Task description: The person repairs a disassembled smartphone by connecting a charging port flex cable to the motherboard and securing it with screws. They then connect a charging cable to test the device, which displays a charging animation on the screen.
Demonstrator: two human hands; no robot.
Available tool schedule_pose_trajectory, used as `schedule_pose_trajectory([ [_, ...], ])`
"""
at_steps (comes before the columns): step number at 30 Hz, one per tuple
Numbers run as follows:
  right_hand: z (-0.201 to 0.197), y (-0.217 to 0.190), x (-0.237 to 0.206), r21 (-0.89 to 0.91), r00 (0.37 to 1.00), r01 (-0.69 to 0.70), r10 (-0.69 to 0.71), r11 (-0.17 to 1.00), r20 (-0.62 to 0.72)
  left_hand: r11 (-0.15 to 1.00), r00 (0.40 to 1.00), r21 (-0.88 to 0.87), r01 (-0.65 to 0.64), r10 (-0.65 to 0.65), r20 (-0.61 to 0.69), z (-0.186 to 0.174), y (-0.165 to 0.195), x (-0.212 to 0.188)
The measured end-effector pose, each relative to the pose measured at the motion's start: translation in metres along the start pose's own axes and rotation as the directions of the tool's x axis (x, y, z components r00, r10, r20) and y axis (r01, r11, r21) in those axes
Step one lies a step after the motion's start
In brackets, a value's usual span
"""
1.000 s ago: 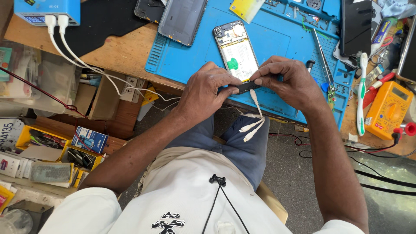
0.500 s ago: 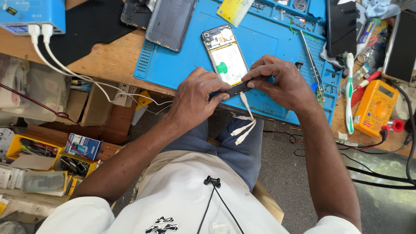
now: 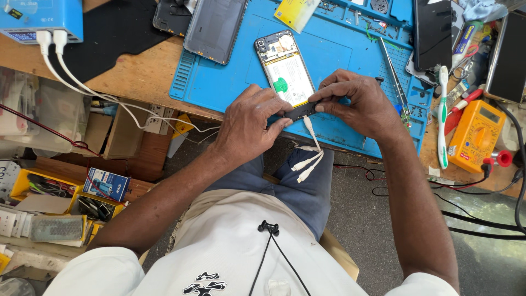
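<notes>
An opened phone (image 3: 285, 68) lies back side up on the blue work mat (image 3: 339, 55), its white battery and circuit parts showing. Both hands meet at its near end. My left hand (image 3: 255, 123) and my right hand (image 3: 356, 104) pinch a small dark strip-like part (image 3: 299, 111) between their fingertips, right at the phone's lower edge. White cables with several plugs (image 3: 307, 159) hang from under the hands over my lap.
A grey phone back cover (image 3: 215, 27) and yellow card (image 3: 296, 11) lie on the mat. Tweezers (image 3: 393, 68), a toothbrush (image 3: 441, 118), an orange multimeter (image 3: 475, 134) and dark phones (image 3: 433, 33) sit right. A blue box (image 3: 41, 19) with white cables stands far left.
The view has shifted a little. Both hands stay at the phone's near end, and the dark part between the fingers shows more plainly now.
</notes>
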State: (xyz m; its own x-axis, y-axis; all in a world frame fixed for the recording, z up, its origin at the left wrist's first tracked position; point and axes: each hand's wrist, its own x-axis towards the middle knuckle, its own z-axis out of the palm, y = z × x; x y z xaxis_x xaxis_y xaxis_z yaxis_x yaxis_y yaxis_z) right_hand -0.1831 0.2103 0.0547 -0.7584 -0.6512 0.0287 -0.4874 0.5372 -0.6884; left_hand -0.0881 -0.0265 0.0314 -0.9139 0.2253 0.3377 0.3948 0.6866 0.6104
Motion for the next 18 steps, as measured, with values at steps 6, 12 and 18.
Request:
schedule_pose_trajectory([
  [6,-0.0004,0.0005,-0.0043,0.028,0.998,-0.068,0.068,0.997,-0.011,1.0,1.0,0.001,-0.007,0.007,0.007,0.0004,0.0062,0.0006],
  [12,-0.0079,-0.0018,-0.0064,-0.001,0.999,-0.042,0.042,0.999,0.003,0.999,0.999,0.031,-0.036,0.036,-0.007,0.0019,0.0082,-0.0012],
  [18,-0.0072,-0.0022,-0.006,-0.028,1.0,-0.013,0.013,1.0,-0.02,0.998,0.999,0.035,-0.044,0.045,-0.015,0.002,0.009,0.0014],
])
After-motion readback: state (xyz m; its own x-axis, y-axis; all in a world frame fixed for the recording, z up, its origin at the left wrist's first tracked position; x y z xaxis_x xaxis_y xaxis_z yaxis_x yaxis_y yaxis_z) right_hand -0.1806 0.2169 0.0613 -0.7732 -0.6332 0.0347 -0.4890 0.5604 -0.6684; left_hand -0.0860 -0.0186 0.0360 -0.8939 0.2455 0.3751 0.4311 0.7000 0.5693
